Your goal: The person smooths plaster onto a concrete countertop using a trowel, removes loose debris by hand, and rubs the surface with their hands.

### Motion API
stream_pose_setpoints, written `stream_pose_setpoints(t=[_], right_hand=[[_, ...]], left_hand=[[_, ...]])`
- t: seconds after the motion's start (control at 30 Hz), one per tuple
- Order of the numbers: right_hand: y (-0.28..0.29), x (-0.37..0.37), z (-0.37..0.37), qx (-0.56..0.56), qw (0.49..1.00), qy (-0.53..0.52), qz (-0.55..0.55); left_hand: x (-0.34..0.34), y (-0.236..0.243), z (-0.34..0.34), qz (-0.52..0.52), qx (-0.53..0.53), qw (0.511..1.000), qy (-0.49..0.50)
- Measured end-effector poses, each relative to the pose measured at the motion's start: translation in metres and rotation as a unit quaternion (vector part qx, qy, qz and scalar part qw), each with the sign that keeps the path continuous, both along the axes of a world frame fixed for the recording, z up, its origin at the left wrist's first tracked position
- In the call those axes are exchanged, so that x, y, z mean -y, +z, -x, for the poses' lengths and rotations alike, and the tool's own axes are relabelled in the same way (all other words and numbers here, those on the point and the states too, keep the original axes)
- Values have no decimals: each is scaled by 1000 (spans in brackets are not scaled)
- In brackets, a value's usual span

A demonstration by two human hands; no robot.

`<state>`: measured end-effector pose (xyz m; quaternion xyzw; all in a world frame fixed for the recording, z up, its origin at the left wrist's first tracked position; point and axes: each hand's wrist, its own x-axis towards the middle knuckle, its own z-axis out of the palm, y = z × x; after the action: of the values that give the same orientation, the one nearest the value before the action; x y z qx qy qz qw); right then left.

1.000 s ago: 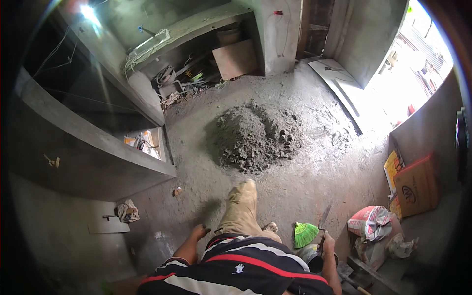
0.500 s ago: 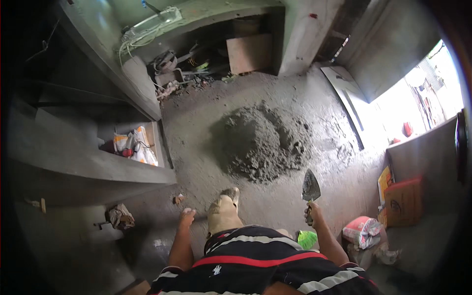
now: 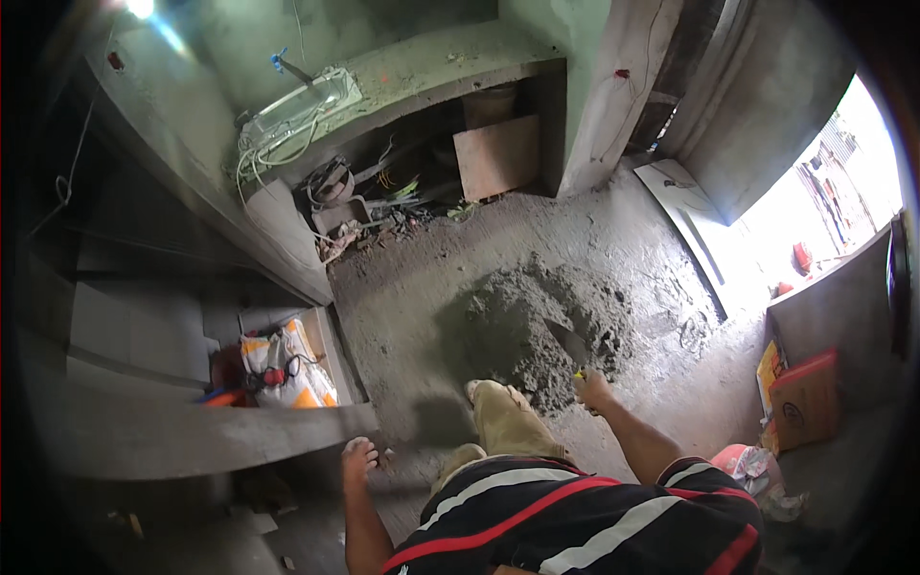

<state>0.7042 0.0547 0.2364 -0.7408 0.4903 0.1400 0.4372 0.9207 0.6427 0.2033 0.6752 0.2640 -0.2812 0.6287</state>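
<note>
A mound of damp-looking cement mortar, dark gray, lumpy and roughly furrowed along its top, sits just right of the frame's center, its left flank in shadow. Over its lower right side, a pointing trowel with a dull gray, tapering blade and a touch of yellow at the handle points to the upper left, gripped by the fingers of a worker's right hand, while the left hand, pale-smudged at the fingertips, hangs at lower left, its fingers bunched, any hold impossible to tell.
</note>
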Motion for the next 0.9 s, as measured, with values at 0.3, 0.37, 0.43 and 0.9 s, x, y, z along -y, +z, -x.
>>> stream_pose_setpoints(t=[0.3,0.37,0.43,0.9], right_hand=[[-48,75,-101,-144,989,-39,1],[-58,85,-116,-119,990,-35,69],[-70,111,-129,-114,985,-50,118],[56,265,-503,247,936,-108,228]], left_hand=[[87,30,-217,-112,98,983,-108],[93,23,-243,-153,87,976,-131],[115,22,-262,-144,80,978,-129],[287,42,-572,-107,246,941,-206]])
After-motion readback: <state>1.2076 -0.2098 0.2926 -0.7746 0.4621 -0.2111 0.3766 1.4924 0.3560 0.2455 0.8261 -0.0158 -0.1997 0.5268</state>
